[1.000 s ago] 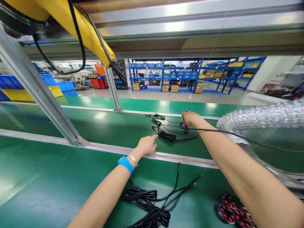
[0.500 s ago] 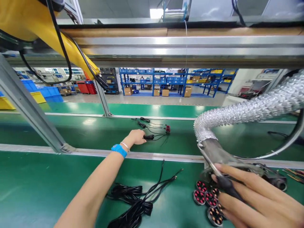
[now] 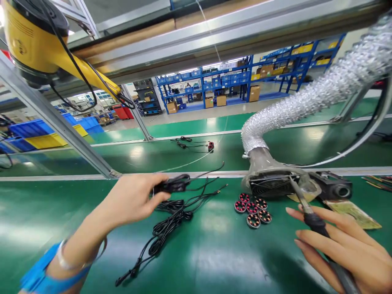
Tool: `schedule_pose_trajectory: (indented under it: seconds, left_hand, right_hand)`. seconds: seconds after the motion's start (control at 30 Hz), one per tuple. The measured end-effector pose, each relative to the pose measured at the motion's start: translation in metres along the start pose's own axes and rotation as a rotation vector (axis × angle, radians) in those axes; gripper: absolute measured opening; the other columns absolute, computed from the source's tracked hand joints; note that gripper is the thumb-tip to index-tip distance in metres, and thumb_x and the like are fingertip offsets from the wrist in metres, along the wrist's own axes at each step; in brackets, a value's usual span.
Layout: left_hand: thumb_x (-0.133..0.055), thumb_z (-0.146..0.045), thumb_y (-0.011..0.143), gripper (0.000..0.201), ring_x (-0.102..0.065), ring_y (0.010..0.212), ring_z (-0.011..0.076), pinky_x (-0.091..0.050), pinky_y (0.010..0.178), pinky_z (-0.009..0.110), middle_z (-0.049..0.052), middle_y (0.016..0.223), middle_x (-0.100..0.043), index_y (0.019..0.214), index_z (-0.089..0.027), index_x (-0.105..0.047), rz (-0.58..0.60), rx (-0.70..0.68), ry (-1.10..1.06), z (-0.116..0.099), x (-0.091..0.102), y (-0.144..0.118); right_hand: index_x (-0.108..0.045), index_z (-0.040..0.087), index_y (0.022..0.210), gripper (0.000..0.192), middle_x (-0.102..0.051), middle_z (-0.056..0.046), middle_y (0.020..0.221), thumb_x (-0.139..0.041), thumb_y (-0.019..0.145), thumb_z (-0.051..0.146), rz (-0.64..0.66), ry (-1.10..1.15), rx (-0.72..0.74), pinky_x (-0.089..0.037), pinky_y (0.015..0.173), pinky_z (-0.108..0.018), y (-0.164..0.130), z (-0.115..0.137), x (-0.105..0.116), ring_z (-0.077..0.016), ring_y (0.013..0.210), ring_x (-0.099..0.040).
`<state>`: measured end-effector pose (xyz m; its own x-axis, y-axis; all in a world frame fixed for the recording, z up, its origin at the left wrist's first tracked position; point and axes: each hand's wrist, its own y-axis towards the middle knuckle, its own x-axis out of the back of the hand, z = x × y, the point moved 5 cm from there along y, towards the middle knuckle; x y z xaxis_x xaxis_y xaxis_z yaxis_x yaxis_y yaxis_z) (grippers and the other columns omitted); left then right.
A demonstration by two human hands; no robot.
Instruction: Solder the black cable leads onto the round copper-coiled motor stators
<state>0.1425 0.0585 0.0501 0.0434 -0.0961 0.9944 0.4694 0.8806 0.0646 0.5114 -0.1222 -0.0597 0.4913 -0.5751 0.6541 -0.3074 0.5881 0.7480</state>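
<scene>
My left hand [image 3: 134, 200] is closed on a black coiled cable [image 3: 176, 183], held over the near bench. Below it lies a pile of similar black cables [image 3: 165, 228] with bare ends pointing right. A thin pale wire [image 3: 190, 162] runs from near the left hand toward the back, where it passes a small red part with cables [image 3: 210, 146]. Between its fingers, my right hand [image 3: 339, 241] grips a soldering iron [image 3: 315, 222], its tip up near the fan. Several small round motor stators [image 3: 251, 208] with red or copper windings lie left of that hand.
A silver flexible duct [image 3: 284, 114] drops to a hood with a black fan [image 3: 271, 183]. Right of it sit a black holder [image 3: 333, 188] and a yellowish sponge [image 3: 352, 212]. A metal rail [image 3: 214, 173] crosses the green bench. A yellow robot arm [image 3: 76, 73] hangs upper left.
My left hand has come back from beyond the rail toward me, bringing a coiled cable. My right hand still grips the iron, now farther right of the stators. The view has tilted.
</scene>
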Motion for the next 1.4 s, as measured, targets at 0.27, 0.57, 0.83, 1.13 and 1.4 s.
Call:
schedule_pose_trajectory:
  seconds: [0.27, 0.57, 0.83, 1.13, 1.4]
  left_hand:
    - [-0.050, -0.022, 0.086, 0.033, -0.070, 0.094, 0.0299, -0.050, 0.077, 0.036, 0.008, 0.104, -0.074, 0.116, -0.026, -0.064, 0.361, 0.001, -0.036, -0.057, -0.100, -0.098]
    - [-0.037, -0.025, 0.096, 0.036, -0.069, 0.096, 0.0272, -0.051, 0.079, 0.035, 0.008, 0.105, -0.073, 0.128, -0.026, -0.053, 0.227, -0.176, -0.215, -0.184, -0.107, -0.052]
    - [-0.033, -0.029, 0.101, 0.041, -0.067, 0.099, 0.0225, -0.051, 0.082, 0.031, 0.007, 0.110, -0.070, 0.140, -0.029, -0.044, 0.145, -0.299, -0.292, -0.255, -0.136, 0.012]
    - [-0.040, -0.025, 0.097, 0.029, -0.068, 0.085, 0.0196, -0.048, 0.072, 0.027, 0.001, 0.096, -0.074, 0.116, -0.028, -0.061, 0.118, -0.240, -0.473, -0.224, -0.133, -0.028]
    - [-0.034, -0.029, 0.098, 0.032, -0.069, 0.087, 0.0228, -0.045, 0.073, 0.030, 0.005, 0.099, -0.074, 0.112, -0.026, -0.063, 0.203, -0.172, -0.523, -0.224, -0.147, -0.023]
  right_hand:
    - [-0.063, 0.021, 0.103, 0.031, -0.064, -0.013, 0.128, -0.064, 0.075, 0.006, -0.023, 0.034, 0.204, -0.057, 0.089, -0.045, -0.029, 0.002, -0.004, -0.0317, 0.121, -0.058]
    - [-0.058, 0.018, 0.102, 0.026, -0.071, -0.017, 0.112, -0.056, 0.081, 0.003, -0.034, 0.187, 0.186, -0.055, 0.091, -0.047, -0.036, 0.006, -0.032, -0.0268, 0.114, -0.064]
    - [-0.057, 0.019, 0.105, 0.028, -0.072, -0.009, 0.087, -0.051, 0.082, 0.004, 0.009, 0.187, 0.127, -0.053, 0.094, -0.048, -0.044, 0.004, -0.028, -0.0264, 0.115, -0.063]
    - [-0.052, 0.019, 0.109, 0.027, -0.068, -0.013, 0.102, -0.060, 0.083, 0.014, 0.129, 0.231, -0.110, -0.056, 0.080, -0.045, -0.033, 0.012, -0.054, -0.0272, 0.096, -0.064]
    - [-0.050, 0.021, 0.106, 0.028, -0.062, -0.004, 0.088, -0.059, 0.080, 0.013, 0.290, 0.300, -0.189, -0.050, 0.067, -0.033, -0.031, 0.013, -0.070, -0.0200, 0.077, -0.054]
